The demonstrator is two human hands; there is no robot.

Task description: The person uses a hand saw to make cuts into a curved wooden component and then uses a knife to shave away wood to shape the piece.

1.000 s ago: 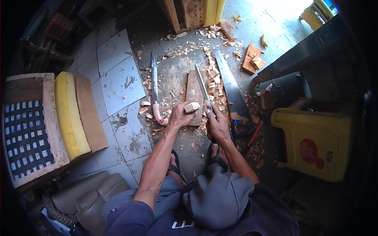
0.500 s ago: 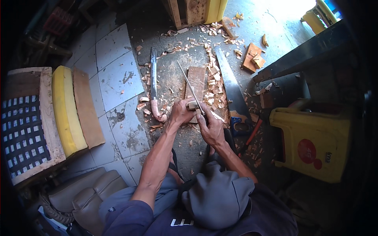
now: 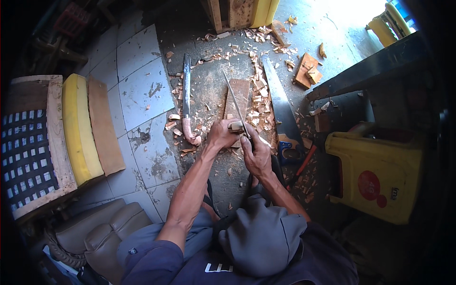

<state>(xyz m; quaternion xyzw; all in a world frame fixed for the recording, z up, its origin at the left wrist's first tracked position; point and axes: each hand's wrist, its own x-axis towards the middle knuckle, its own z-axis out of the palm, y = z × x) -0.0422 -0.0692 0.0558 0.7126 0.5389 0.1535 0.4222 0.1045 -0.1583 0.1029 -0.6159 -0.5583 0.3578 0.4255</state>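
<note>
With the hands as the clock's centre, 2 hands hold 2 things. The left hand (image 3: 222, 134) has its grip closed round 1 pale wooden block (image 3: 235, 126), above the floor (image 3: 223, 173). The right hand (image 3: 259, 156) grips 1 knife (image 3: 234, 97), its tip pointing between 11 and 12 o'clock; the blade is against or just beside the block, I cannot tell which.

On the floor lie 1 board (image 3: 242, 90) at 12, 1 machete (image 3: 186, 90) at 10, 1 saw (image 3: 281, 102) at 2, and 1 plank (image 3: 302, 69) carrying 1 offcut (image 3: 313, 74) between 1 and 2. Chips (image 3: 260, 92), too many to count, surround the board. 1 yellow stool (image 3: 375, 175) stands near 4.

In shade at 10, 1 red slatted thing (image 3: 70, 23) may be a crate; its contents are too dark to tell.
</note>
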